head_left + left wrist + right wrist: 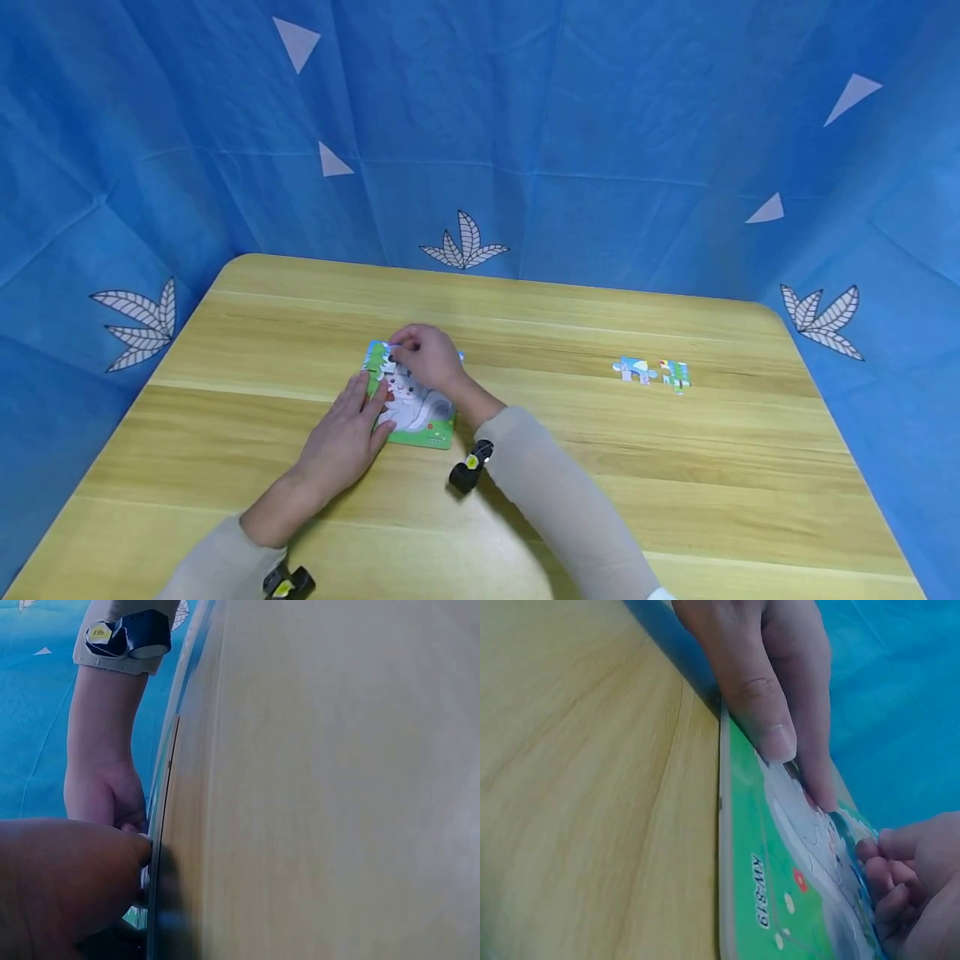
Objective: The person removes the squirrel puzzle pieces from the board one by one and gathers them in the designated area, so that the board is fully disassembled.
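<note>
A jigsaw puzzle (420,435) with a pale grey animal on green lies flat on the table, left of the middle. My left hand (341,442) rests along its left side, fingers extended; in the right wrist view the thumb (780,742) presses on the picture. Over the puzzle's upper part, my right hand (431,358) has thumb and forefinger brought together at a puzzle piece (389,367) near the top left corner. Its fingers look curled in the right wrist view, and they hide much of that piece. The right hand covers the puzzle's top right area.
Two loose puzzle pieces lie to the right on the wooden table (600,467): a light blue one (636,369) and a green one (677,375). Blue cloth (525,125) with leaf prints hangs behind the table and at its sides. Each sleeve carries a small black camera (471,467).
</note>
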A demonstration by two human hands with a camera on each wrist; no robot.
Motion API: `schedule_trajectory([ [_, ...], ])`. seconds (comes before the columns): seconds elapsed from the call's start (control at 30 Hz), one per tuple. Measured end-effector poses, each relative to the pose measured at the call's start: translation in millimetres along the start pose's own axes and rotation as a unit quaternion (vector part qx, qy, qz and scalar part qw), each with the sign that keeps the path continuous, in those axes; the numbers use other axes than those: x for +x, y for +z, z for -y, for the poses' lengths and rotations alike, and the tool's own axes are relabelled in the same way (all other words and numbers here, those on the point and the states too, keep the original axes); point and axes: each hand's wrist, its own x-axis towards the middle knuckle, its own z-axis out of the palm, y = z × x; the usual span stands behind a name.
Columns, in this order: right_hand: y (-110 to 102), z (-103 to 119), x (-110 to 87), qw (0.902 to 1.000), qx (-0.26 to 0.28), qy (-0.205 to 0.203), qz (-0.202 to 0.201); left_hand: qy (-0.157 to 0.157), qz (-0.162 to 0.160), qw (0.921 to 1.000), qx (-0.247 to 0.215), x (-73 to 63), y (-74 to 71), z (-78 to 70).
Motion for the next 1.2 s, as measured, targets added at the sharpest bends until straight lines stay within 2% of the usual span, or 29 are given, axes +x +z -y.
schedule_trajectory([
  [0.2, -2.5, -1.4, -0.4, 0.9977, 0.063, 0.021, -0.010, -0.002, 0.002, 1.0000, 0.003, -0.2, 0.4, -0.4],
  [0.47, -16.6, -3.7, -3.9, 0.9882, 0.148, 0.037, -0.005, -0.006, 0.005, 1.0000, 0.000, -0.8, 1.1, -0.5],
  [0.8, -60.4, -20.1, -13.1, 0.9850, 0.168, 0.039, -0.005, -0.016, 0.016, 0.9997, -0.007, 0.1, -0.2, -1.6],
  [1.2, -120.6, -57.0, -31.7, 0.9804, 0.175, 0.090, 0.002, -0.008, 0.007, 0.9999, -0.003, -0.3, -1.8, -2.5],
])
